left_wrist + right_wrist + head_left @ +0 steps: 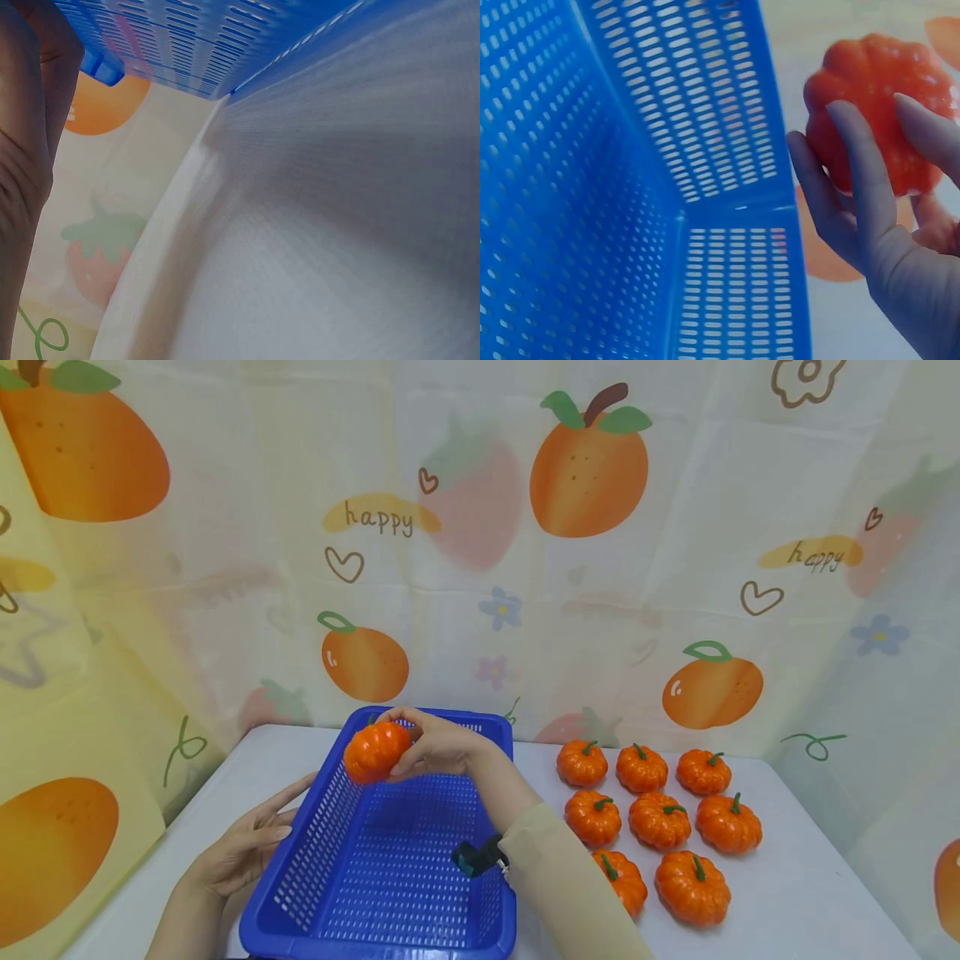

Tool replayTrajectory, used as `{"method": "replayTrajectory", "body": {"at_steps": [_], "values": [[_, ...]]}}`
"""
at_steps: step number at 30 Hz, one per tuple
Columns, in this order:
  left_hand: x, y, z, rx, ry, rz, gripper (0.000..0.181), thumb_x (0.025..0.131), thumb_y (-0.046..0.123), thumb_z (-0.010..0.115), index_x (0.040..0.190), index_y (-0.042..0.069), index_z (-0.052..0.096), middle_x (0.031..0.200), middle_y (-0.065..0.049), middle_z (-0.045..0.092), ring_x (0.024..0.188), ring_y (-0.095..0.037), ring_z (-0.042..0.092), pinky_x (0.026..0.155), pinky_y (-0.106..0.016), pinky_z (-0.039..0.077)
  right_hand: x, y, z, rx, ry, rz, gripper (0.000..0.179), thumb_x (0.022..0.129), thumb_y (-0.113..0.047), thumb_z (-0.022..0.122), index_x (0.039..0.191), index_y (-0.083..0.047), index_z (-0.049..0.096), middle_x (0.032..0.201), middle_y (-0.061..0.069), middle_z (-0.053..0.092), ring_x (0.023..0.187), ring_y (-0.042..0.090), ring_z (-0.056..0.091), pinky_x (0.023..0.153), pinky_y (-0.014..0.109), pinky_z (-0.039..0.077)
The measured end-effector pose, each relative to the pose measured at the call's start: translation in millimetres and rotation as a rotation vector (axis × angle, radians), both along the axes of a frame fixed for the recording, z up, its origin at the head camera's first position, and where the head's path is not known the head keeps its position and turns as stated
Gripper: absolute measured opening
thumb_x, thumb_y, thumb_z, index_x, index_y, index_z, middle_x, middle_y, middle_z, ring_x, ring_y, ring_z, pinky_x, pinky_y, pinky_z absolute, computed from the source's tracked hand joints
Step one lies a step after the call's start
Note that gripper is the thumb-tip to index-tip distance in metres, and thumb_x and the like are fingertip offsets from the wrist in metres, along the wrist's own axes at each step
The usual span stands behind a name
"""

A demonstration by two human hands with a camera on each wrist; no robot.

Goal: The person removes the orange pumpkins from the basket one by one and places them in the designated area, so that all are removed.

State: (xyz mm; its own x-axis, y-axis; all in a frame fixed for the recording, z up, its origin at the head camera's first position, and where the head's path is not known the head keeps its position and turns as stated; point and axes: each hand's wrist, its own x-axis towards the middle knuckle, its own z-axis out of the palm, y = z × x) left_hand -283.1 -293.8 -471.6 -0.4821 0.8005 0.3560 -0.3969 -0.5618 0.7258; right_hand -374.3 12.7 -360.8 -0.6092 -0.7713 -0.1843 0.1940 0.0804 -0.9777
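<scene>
My right hand (438, 745) holds a small orange pumpkin (377, 752) with a green stem, over the left side of a blue plastic basket (420, 860). In the right wrist view the fingers and thumb curve round the ribbed pumpkin (885, 105), above the level of the basket's rim. My left hand (243, 847) is at the outside of the basket's left wall, its fingers fairly straight and the thumb tip right at the rim. Part of that hand (30, 97) shows beside the slotted basket wall (180, 37) in the left wrist view.
To the right of the basket, several more small pumpkins (660, 820) stand in rows on the white tabletop (795, 893). My right sleeve (562, 877) partly covers one of them. A fruit-patterned curtain (465, 610) hangs behind the table and down its left side.
</scene>
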Motion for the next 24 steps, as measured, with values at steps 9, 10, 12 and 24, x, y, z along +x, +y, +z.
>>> {"method": "replayTrajectory", "body": {"at_steps": [9,10,12,24], "values": [[0.5,1.0,0.2,0.007,-0.028,-0.009,0.073,0.097,-0.011,-0.001,0.16,0.026,-0.001,0.161,-0.018,0.031,0.14,-0.037,0.047,0.112,-0.047,0.044,-0.8,19,18.4,-0.162,0.019,-0.039,0.036,0.096,0.002,0.053,0.12,-0.024,0.049,0.142,0.012,0.045,0.125,0.03,0.055,0.107,0.055,0.046],[0.4,1.1,0.3,0.008,-0.028,-0.009,0.073,0.097,-0.011,-0.001,0.16,0.026,-0.001,0.161,-0.018,0.031,0.14,-0.037,0.047,0.113,-0.047,0.044,-0.5,21,20.9,-0.178,0.026,-0.035,0.031,0.098,-0.001,0.051,0.119,-0.025,0.049,0.142,0.011,0.045,0.125,0.03,0.054,0.107,0.056,0.045],[0.3,1.0,0.4,0.008,-0.022,-0.009,0.073,0.097,-0.011,-0.001,0.16,0.026,-0.001,0.161,-0.018,0.031,0.14,-0.037,0.047,0.113,-0.047,0.044,0.4,27,25.9,-0.205,0.044,-0.029,0.027,0.099,-0.005,0.047,0.117,-0.026,0.05,0.14,0.009,0.045,0.125,0.029,0.054,0.109,0.057,0.044],[0.8,0.3,0.8,0.008,-0.031,-0.01,0.073,0.097,-0.011,-0.002,0.16,0.027,-0.001,0.162,-0.018,0.03,0.141,-0.037,0.045,0.113,-0.047,0.044,4.6,66,59.8,-0.253,0.233,-0.063,0.055,0.083,0.005,0.053,0.134,-0.013,0.048,0.134,0.002,0.05,0.119,0.019,0.053,0.092,0.025,0.058]]}}
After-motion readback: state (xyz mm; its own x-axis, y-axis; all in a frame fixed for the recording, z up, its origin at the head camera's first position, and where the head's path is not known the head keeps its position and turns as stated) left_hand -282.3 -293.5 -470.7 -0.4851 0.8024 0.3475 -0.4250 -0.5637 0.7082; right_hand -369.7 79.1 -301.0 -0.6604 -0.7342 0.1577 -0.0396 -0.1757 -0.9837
